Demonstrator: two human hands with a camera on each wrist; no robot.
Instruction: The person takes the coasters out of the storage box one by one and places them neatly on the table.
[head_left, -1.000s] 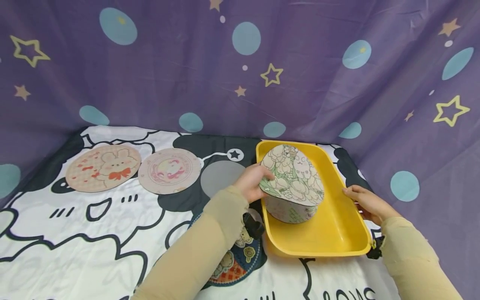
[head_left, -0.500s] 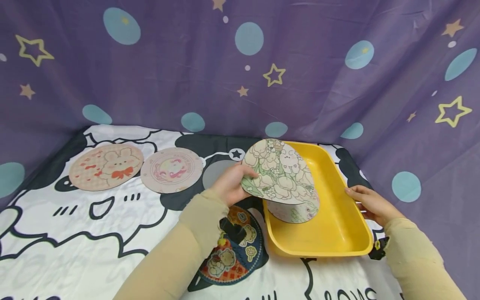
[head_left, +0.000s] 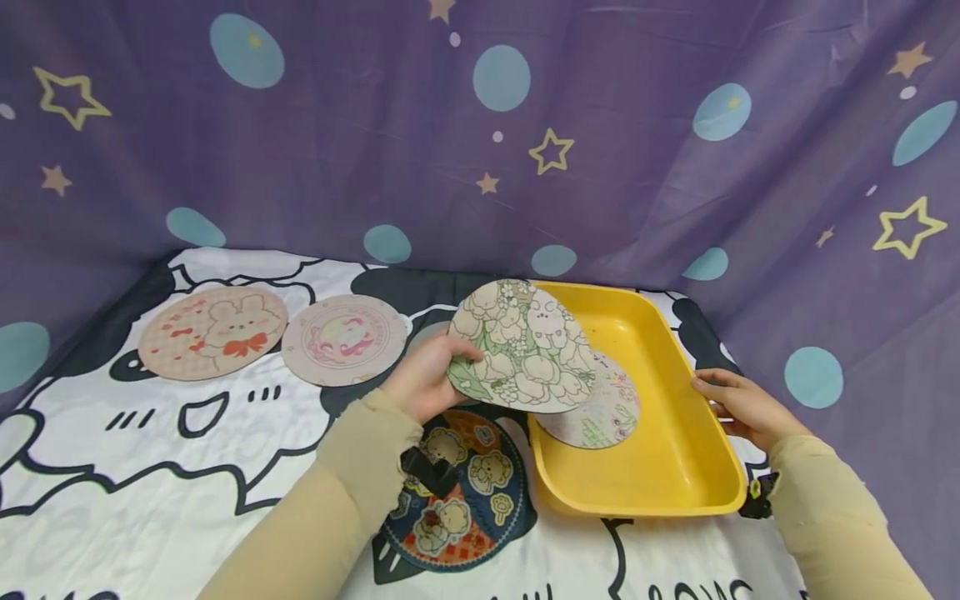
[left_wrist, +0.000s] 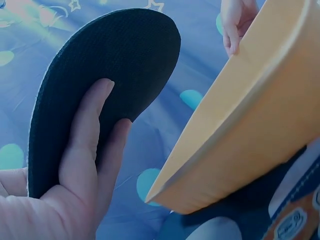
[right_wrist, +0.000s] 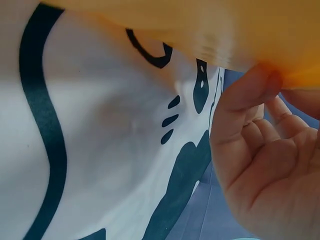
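My left hand [head_left: 423, 377] grips a round mat [head_left: 525, 354] printed with pale flowers and a rabbit, thumb on its printed face. In the left wrist view, its dark underside [left_wrist: 135, 55] shows with fingers spread against it. The mat is tilted and overlaps the left side of a yellow plastic bin [head_left: 663, 475] in the head view. Inside the bin lies another round mat [head_left: 603, 421] with pink and green print, partly hidden. My right hand [head_left: 742, 408] pinches the bin's right rim; the right wrist view shows its thumb [right_wrist: 250, 87] against the yellow wall.
On the sheep-print cloth [head_left: 150, 517] lie a pink bear mat [head_left: 213, 333], a pink unicorn mat [head_left: 345, 340] and a mostly covered grey mat [head_left: 429, 335]. A blue and red bear-print mat [head_left: 468, 508] lies left of the bin, partly under my left wrist. A purple curtain [head_left: 375, 125] hangs behind.
My left hand has moved left with the flower mat, from over the bin to its left edge, uncovering more of the mat inside. My right hand stays on the rim.
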